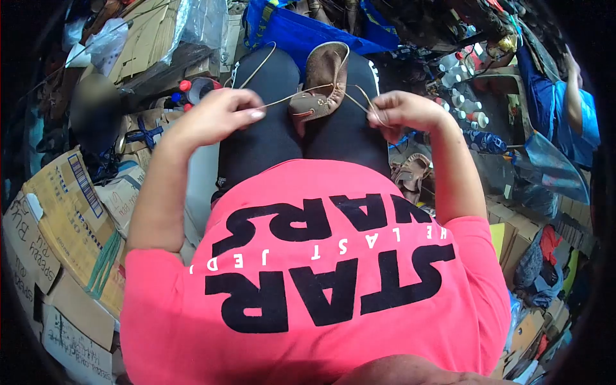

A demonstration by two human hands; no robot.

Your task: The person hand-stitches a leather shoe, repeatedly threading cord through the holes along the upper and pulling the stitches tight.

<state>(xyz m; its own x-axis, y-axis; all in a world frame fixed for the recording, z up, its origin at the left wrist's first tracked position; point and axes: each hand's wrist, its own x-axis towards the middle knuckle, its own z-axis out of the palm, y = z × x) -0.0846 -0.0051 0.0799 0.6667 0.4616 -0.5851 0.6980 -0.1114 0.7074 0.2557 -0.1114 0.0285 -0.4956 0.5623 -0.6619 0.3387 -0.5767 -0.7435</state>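
Observation:
A brown shoe upper (319, 80) without a visible sole lies between my thighs on dark trousers. Tan cord (280, 101) runs out from it to both sides. My left hand (226, 113) is closed on the cord at the left, and a loop of it rises above that hand. At the right, my right hand (403, 113) pinches the other stretch of cord with its fingers together. Both hands are apart from the upper itself, and the cord spans the gap.
A blue bag (321, 32) lies beyond my knees. Cardboard boxes (67, 212) with writing are stacked at the left. Several bottles (463, 96) lie to the right, and another brown shoe (412, 172) is beside my right thigh. Another person's arm (572, 96) shows at the far right.

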